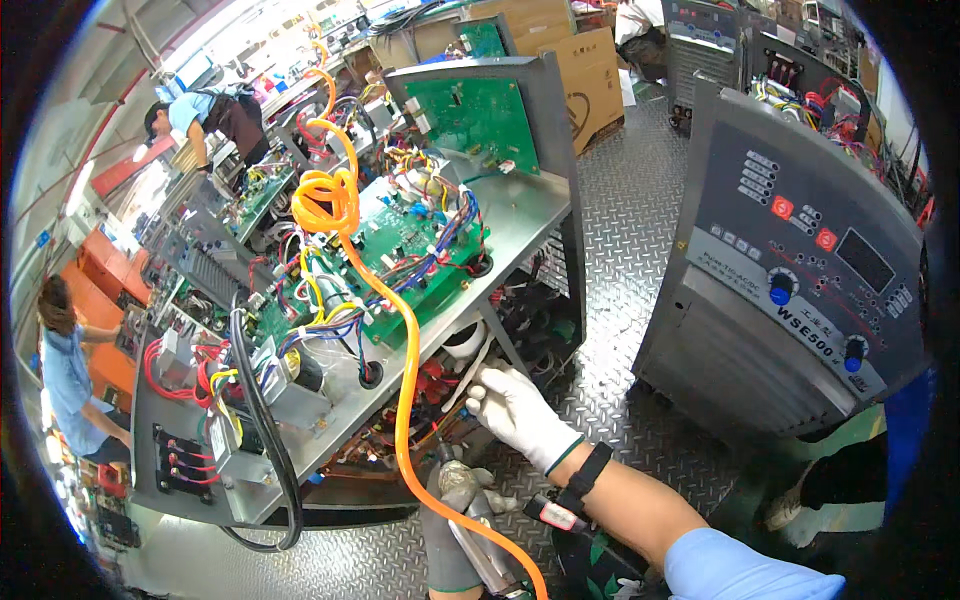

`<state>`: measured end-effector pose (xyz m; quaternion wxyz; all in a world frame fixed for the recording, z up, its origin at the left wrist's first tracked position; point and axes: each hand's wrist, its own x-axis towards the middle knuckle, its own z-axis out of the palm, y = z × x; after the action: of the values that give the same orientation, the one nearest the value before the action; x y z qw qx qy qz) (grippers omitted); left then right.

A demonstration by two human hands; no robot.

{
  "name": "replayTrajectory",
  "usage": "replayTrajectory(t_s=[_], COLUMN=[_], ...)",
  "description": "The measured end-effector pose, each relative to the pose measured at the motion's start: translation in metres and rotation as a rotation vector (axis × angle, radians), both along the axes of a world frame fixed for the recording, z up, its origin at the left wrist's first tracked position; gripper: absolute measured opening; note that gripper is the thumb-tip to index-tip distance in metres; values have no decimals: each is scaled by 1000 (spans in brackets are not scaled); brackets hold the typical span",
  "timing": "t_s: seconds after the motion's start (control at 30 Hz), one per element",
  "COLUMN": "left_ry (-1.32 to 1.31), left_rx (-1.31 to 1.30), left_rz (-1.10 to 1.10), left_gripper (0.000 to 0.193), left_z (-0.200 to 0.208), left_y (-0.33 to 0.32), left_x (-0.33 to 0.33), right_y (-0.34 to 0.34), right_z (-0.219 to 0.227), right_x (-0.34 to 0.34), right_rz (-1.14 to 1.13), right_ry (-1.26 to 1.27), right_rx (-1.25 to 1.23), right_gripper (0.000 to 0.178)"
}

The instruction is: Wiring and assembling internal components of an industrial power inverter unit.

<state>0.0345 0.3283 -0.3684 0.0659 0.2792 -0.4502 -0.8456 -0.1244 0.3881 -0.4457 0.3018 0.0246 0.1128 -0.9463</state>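
Observation:
An opened grey machine chassis (335, 440), packed with wiring and boards, stands in front of me. At its lower opening is my right hand (525, 415), in a white glove, with its fingers bent and slightly apart. Close to those fingertips hangs a thin white strip (470, 375); I cannot tell whether they touch it. My left hand (460, 490), in a soiled grey-white glove, is closed round a silver air screwdriver (485, 560), partly hidden by the hand. An orange air hose (408, 400) runs across the chassis toward that tool, with a coiled knot higher up.
A finished-looking machine with a dark control panel (790, 270) stands on the right. Patterned metal floor plate (625, 220) lies between the machines. A thick black cable (262, 420) loops over the chassis edge. Two other people work at the left, and a foot (785, 510) shows at lower right.

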Motion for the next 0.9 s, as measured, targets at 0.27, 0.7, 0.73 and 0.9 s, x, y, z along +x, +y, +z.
replayTrajectory(t_s=[0.27,0.7,0.73,0.9], left_ry=[-58,-38,-39,-35], left_rx=[-48,-11,-9,-6], left_rz=[-36,62,59,56], left_gripper=[39,40,41,41], left_z=[6,-4,-4,-4], left_y=[3,9,9,11], left_x=[3,-11,-12,-15], right_y=[8,3,3,-6], right_z=[6,-20,-22,-26], right_x=[-2,-5,-6,-10], right_rz=[19,200,205,194], right_ry=[53,-86,-87,-104], right_rx=[-17,-428,-440,-441], right_gripper=[7,20,20,22])
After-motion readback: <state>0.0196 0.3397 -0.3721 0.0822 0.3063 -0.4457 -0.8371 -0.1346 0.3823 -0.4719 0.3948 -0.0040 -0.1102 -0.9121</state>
